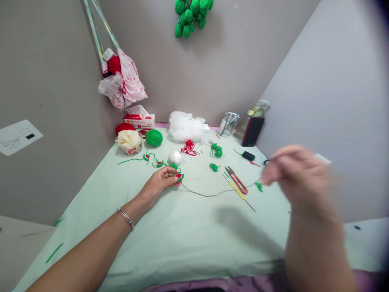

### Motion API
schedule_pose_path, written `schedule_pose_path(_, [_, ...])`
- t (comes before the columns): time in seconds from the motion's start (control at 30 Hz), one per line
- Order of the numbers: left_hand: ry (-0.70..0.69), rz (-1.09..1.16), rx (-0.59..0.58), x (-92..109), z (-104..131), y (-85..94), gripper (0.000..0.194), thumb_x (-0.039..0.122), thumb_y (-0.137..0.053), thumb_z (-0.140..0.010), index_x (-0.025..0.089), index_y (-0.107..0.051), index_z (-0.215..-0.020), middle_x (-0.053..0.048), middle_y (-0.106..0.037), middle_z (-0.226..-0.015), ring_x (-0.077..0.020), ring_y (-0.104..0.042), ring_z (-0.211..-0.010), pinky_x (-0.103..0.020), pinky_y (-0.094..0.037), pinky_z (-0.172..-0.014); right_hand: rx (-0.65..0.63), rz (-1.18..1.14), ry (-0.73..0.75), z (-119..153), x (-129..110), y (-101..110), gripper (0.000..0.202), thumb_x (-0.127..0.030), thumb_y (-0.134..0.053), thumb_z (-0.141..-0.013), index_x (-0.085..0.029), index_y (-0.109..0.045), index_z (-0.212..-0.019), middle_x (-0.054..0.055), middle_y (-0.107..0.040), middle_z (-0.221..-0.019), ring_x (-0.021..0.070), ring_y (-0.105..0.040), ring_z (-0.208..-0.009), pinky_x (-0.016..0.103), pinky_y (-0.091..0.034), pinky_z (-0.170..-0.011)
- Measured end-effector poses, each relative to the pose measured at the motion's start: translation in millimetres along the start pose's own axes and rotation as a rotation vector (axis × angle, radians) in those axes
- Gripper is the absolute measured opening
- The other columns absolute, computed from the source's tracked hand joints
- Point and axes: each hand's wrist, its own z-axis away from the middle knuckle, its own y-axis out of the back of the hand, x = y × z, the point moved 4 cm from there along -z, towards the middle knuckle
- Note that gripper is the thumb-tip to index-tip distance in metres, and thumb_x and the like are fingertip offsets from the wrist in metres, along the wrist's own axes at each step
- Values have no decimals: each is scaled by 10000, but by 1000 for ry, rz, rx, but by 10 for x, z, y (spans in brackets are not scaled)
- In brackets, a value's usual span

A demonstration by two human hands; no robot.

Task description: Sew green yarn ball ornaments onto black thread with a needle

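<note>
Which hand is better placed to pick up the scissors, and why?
Right. The right hand, raised and blurred, hovers nearest the scissors. The left hand is farther off and already pinches a small crochet piece.

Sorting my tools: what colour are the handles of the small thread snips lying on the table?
Orange-red handles on the small thread snips, shown in the head view, on the pale green table cover.

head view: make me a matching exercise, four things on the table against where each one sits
Things:
1. green yarn ball
2. snips
3. white stuffing
4. clear cup

Places:
A. beside the yellow-handled hook
B. right of the cream yarn tub
C. left of the dark box
D. back edge, middle of the table

Pairs: 1-B, 2-A, 3-D, 4-C
</note>
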Motion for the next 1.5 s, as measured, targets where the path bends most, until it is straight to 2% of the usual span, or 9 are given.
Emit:
schedule_pose_path(0.13, [-10, 5, 26, 27, 1, -2, 369, 325, -857, -700, 159, -653, -958, -15, -685, -882, -161, -665, -845, -341, -532, -875, -261, 403, -163, -91, 224, -403, 291, -425, -480, -992, -216, -674, -1050, 62, -722, -886, 172, -659, -624, 317, -483, -597])
schedule_pose_path(0.27, [-10, 19, 43, 44, 5, -21, 364, 319, -864, -687, 161, -664, -946, -11, -682, -870, -162, -656, -847, -347, -533, -884, -391, 1062, -261, -127, 561, -438, 259, -298, -467, -988, -204, -690, -896, 74, -725, -914, 212, -678, -769, 308, -405, -648])
schedule_pose_path(0.4, [-10, 15, 36, 38, 13, -27, 339, 315, -849, -707, 165, -667, -951, -10, -684, -883, -156, -661, -844, -334, -530, -877, -567, 1336, -348, -70, 791, -520, 246, -274, -465, -992, -157, -679, -962, 143, -690, -1102, 249, -692, -859, 297, -350, -621])
schedule_pose_path(0.73, [-1, 10, 22, 47, 25, -46, 331, 310, -839, -727, 167, -665, -969, -12, -683, -908, -146, -646, -861, -312, -510, -873, -438, 1279, -388, -237, 1013, -374, 252, -292, -472, -978, -137, -624, -1106, 160, -701, -1057, 290, -675, -924, 311, -343, -633])
schedule_pose_path(0.9, [6, 13, 25, 68, 34, -53, 323, 315, -835, -726, 171, -669, -963, 4, -667, -847, -132, -637, -767, -287, -487, -787, -404, 1017, -329, -323, 927, -347, 245, -317, -485, -935, -168, -627, -1069, 86, -693, -961, 191, -643, -771, 290, -407, -655])
schedule_pose_path(1.0, [1, 31, 14, 66, 36, -52, 316, 310, -834, -725, 171, -671, -957, 3, -665, -833, -131, -635, -743, -284, -476, -766, -374, 618, -197, -315, 655, -517, 235, -360, -496, -925, -194, -597, -1056, 56, -661, -950, 162, -610, -727, 275, -435, -639])
schedule_pose_path(1.1, [7, 56, 16, 70, 40, -60, 323, 303, -842, -714, 171, -672, -954, -3, -673, -847, -138, -641, -754, -290, -478, -782, -379, 463, -75, -273, 373, -793, 205, -303, -509, -913, -213, -539, -1095, 15, -632, -859, 150, -567, -696, 260, -431, -631])
schedule_pose_path(1.3, [0, 85, 34, 119, 57, -84, 342, 293, -856, -701, 163, -662, -950, 0, -672, -843, -139, -646, -774, -281, -483, -797, -451, 562, 167, -203, 231, -1308, 183, -272, -481, -996, -239, -520, -1172, 29, -690, -962, 156, -607, -740, 256, -402, -663])
schedule_pose_path(1.5, [-3, 113, 39, 111, 62, -77, 326, 282, -844, -719, 156, -657, -955, -2, -672, -866, -129, -648, -784, -268, -489, -804, -386, 761, 263, -177, 367, -1451, 196, -260, -505, -1011, -200, -556, -1190, 62, -675, -995, 168, -623, -749, 251, -371, -611])
